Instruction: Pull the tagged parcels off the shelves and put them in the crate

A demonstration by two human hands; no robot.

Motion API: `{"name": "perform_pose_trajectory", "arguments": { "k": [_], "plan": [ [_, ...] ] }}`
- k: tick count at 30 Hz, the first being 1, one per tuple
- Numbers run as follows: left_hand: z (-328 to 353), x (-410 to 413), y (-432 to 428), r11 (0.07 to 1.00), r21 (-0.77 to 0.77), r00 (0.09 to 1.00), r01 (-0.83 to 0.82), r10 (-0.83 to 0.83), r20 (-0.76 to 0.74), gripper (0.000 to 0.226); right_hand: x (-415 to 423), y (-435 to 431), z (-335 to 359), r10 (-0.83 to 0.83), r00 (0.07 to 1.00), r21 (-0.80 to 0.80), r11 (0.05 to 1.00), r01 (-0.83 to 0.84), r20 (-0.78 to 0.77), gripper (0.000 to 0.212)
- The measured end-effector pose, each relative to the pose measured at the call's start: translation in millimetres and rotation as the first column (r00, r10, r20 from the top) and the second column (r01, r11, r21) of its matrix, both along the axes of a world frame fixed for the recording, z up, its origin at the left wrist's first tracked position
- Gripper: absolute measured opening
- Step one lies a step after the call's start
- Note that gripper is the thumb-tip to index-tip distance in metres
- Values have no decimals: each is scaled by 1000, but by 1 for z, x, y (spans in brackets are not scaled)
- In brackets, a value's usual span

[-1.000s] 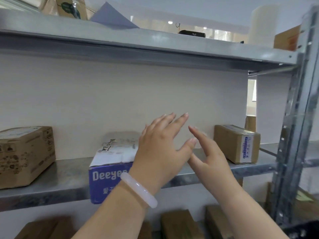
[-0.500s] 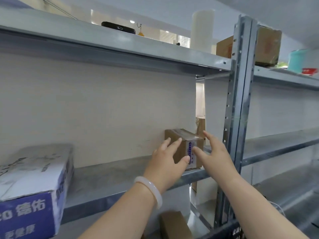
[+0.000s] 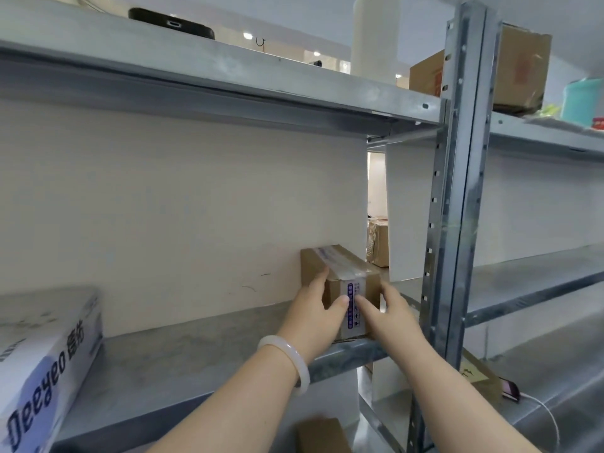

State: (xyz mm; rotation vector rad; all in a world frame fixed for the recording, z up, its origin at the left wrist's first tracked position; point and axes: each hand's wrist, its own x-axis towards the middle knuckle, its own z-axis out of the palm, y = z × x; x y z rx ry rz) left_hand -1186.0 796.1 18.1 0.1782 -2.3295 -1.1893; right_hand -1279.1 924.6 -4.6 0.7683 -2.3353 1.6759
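Parcel (image 3: 346, 264) tag (image 3: 353, 287) print blurred, unreadable

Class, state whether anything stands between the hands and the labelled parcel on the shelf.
Nothing visible does: the left hand and right hand grip the labelled parcel from either side, near the front edge of the shelf.

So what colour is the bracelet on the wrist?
The bracelet is milky white; the head view shows it best.

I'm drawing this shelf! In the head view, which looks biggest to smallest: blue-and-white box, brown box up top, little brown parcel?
1. Blue-and-white printed carton, though it is nearest the camera.
2. Brown cardboard box up top.
3. Small taped brown cardboard parcel.
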Motion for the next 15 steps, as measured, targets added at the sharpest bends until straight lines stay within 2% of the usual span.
{"name": "perform_pose_trajectory", "arguments": {
  "k": [3,5,7,10,13,15],
  "plan": [
    [-1,12,1,982,179,987,-57,83,-141,31,21,-11,-5,0,997,-93,996,-7,-76,45],
    [-1,22,-1,934,348,968,-79,155,-197,20,39,-19,-6,-22,989,-105,994,6,-149,48],
    [-3,35,-5,877,477,964,-55,170,-202,35,62,-25,-7,-33,977,-90,996,14,-212,53],
    [-5,63,-13,772,634,969,51,115,-217,80,97,-31,-8,-2,945,-76,997,-24,-327,56],
    [-9,91,-19,709,695,968,122,70,-241,90,129,-35,-12,6,890,-21,1000,-18,-455,56],
    [-14,106,-22,679,717,968,154,41,-247,96,146,-35,-13,33,885,0,999,-38,-465,55]
  ]
}}
